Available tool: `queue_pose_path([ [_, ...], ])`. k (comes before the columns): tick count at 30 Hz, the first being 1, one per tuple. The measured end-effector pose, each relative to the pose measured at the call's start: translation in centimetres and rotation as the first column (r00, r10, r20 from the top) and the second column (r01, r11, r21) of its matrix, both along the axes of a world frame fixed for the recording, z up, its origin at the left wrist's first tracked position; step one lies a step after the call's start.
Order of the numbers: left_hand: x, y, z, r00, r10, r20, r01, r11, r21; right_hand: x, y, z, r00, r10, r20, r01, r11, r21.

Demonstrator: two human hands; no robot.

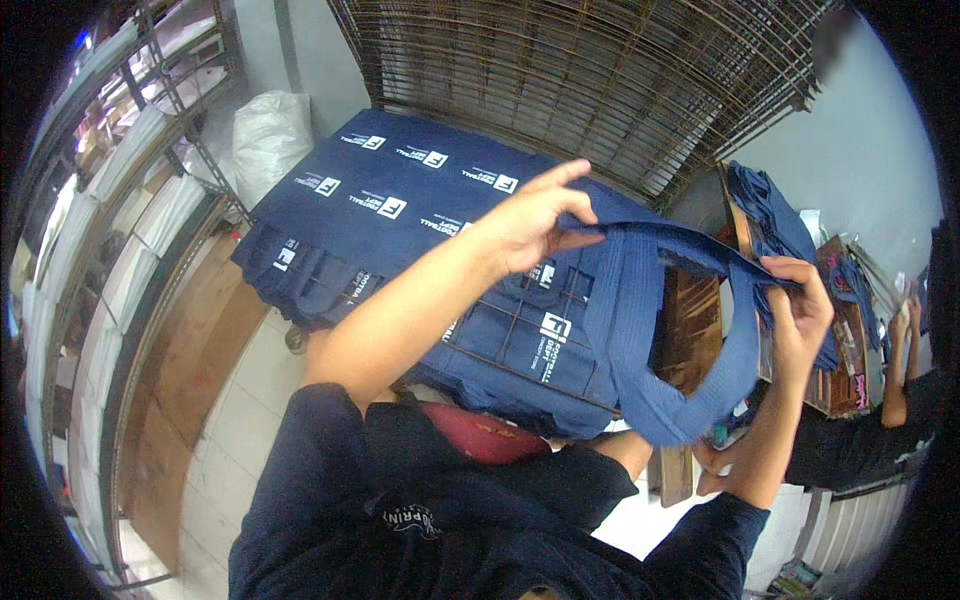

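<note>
Both of my hands are raised over a broad layer of navy fabric bags (330, 150) with white prints. My left hand (540, 215) pinches the top edge of a navy tote bag (655, 385), one finger stretched out away from the cloth. Farther right, my right hand (800, 315) grips the same bag's strap between thumb and fingers. The strap runs taut between the hands, while a wide handle loop hangs below. Under the held bag, thin dark wire rods (515, 335) cross the printed fabric.
A stack of wire racks (570, 80) leans behind the fabric. Shelving with white stacks (150, 225) lines the left, near a white plastic sack (270, 140). At right, more folded navy fabric (770, 205) lies on a wooden stand; another person's arm (897, 360) shows beyond. A red seat (485, 432) is below.
</note>
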State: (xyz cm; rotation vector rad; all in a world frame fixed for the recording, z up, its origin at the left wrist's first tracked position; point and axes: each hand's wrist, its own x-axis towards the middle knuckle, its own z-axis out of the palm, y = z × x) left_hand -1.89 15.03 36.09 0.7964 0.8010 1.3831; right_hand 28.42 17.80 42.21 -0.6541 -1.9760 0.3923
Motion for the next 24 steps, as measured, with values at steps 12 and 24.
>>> queue_pose_path([
  [12,-4.2,2.0,-21.7,0.625,0.426,-0.654,-0.434,0.886,0.163,-5.3,1.0,-27.2,0.969,-0.176,0.175,0.168,0.984,0.059],
  [24,-5.0,0.7,-28.9,0.327,0.398,-0.857,-0.476,0.853,0.215,-7.2,2.2,-36.7,0.955,-0.145,0.259,0.171,0.982,-0.081],
])
